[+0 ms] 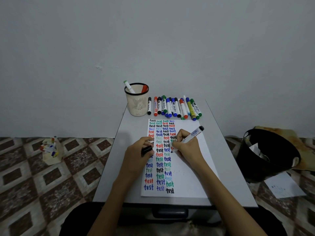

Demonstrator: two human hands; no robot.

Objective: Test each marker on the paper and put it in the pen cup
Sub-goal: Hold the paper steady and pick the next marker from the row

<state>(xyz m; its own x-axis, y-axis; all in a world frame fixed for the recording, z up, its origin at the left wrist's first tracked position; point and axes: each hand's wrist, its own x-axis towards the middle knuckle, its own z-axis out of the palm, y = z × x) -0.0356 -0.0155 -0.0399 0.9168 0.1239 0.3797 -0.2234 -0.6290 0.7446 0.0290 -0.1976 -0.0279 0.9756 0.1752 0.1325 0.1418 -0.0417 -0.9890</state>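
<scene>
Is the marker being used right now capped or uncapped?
Uncapped: the right hand holds the marker with its black tip on the paper, and the left hand holds a black cap.

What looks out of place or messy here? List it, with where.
A loose sheet of paper with ink marks lies on the floor beside the black bin, not in it. Small ink specks dot the test paper right of the word columns.

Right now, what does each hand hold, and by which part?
The right hand grips the marker low on its barrel; the left hand holds a black cap in its fingers.
</scene>
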